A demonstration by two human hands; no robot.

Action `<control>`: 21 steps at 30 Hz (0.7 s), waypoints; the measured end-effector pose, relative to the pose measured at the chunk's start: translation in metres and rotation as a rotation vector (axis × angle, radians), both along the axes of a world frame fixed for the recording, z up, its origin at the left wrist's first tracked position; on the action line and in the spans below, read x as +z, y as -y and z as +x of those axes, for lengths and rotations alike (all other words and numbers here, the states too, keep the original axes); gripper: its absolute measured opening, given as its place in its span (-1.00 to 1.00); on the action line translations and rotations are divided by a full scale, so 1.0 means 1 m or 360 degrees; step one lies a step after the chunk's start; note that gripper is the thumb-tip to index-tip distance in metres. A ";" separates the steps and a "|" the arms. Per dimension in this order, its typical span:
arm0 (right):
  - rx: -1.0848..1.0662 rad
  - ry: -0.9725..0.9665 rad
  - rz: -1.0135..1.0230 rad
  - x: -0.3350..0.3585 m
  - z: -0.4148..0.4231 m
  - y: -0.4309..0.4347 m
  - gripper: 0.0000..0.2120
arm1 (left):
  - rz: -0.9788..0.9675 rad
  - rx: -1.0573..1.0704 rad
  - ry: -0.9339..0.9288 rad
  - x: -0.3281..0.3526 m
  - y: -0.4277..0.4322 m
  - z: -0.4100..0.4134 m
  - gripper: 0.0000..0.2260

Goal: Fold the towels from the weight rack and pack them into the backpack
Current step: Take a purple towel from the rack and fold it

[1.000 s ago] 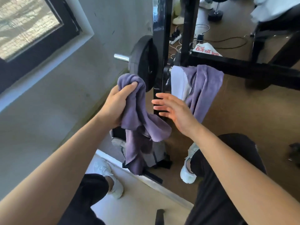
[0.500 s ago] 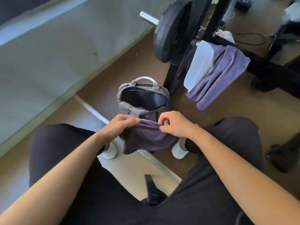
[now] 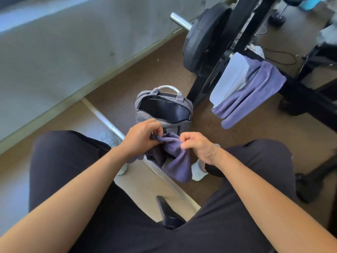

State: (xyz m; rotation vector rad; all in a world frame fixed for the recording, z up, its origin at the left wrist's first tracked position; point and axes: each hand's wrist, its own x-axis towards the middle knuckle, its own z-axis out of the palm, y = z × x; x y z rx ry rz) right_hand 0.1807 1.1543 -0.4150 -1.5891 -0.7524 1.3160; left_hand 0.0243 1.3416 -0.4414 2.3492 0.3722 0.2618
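A purple towel (image 3: 177, 161) hangs bunched between my knees. My left hand (image 3: 141, 136) pinches its upper left edge, and my right hand (image 3: 197, 146) pinches its upper right edge. Just beyond my hands a grey backpack (image 3: 179, 125) stands on the floor, its main pocket unzipped and dark inside. On the black weight rack (image 3: 242, 24) bar at the right hang a second purple towel (image 3: 255, 92) and a pale one (image 3: 230, 77) overlapping it.
A weight plate (image 3: 202, 37) on a chrome bar sits behind the backpack. A grey wall runs along the left. My legs in dark trousers and white shoes flank a pale wooden platform edge (image 3: 160, 172). Cables and more black frame parts lie at the far right.
The towel was lowered from in front of the rack to just above the backpack. My right hand took hold of it, and both hands now pinch its top edge closer together.
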 end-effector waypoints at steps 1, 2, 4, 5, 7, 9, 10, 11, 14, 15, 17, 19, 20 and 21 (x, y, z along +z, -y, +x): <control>-0.0092 -0.0143 0.0030 0.000 0.000 -0.001 -0.92 | 0.0013 -0.0027 0.0021 0.000 0.000 0.000 -0.80; -0.0223 -0.0237 0.0043 0.000 0.001 -0.001 -0.93 | 0.0012 -0.0065 0.0030 0.001 -0.001 0.000 -0.80; -0.0430 -0.0193 0.0035 -0.003 0.005 -0.001 -0.94 | 0.0000 -0.0162 0.0016 0.002 -0.001 0.001 -0.79; -0.0416 -0.0032 -0.0006 -0.004 0.010 0.000 -0.93 | 0.0003 -0.0216 -0.0015 0.003 0.001 0.001 -0.82; -0.0121 0.0401 -0.0154 -0.005 0.017 0.003 -0.76 | 0.0055 -0.0273 -0.0080 0.003 0.004 0.002 -0.90; 0.0207 0.0730 -0.0306 -0.004 0.021 0.004 -0.82 | 0.0140 -0.0302 -0.0102 0.000 0.006 0.002 -0.75; 0.0282 0.0823 -0.0324 -0.004 0.021 0.005 -0.91 | 0.0187 -0.0315 -0.0114 -0.001 0.007 0.003 -0.65; 0.0297 0.0892 -0.0314 -0.002 0.021 0.004 -0.93 | 0.0219 -0.0331 -0.0127 -0.003 0.006 0.003 -0.58; 0.0120 0.1002 -0.0202 -0.001 0.022 0.004 -0.96 | 0.0163 -0.0366 -0.0196 -0.004 0.006 0.003 -0.58; 0.0064 0.1028 -0.0126 0.000 0.021 0.004 -0.95 | 0.0076 -0.0349 -0.0224 -0.002 0.008 0.003 -0.63; 0.0000 0.1047 0.0017 0.001 0.020 0.003 -0.93 | -0.0209 -0.0232 -0.0251 0.004 0.015 0.004 -0.79; -0.0005 0.1036 0.0115 0.002 0.018 0.002 -0.94 | -0.0389 -0.0065 -0.0197 0.004 0.018 0.007 -0.86; -0.0006 0.1044 0.0148 0.003 0.017 0.001 -0.94 | -0.0415 0.0014 -0.0170 0.002 0.017 0.007 -0.87; -0.0012 0.1060 0.0176 0.005 0.017 0.001 -0.94 | -0.0459 0.0073 -0.0151 0.000 0.017 0.008 -0.91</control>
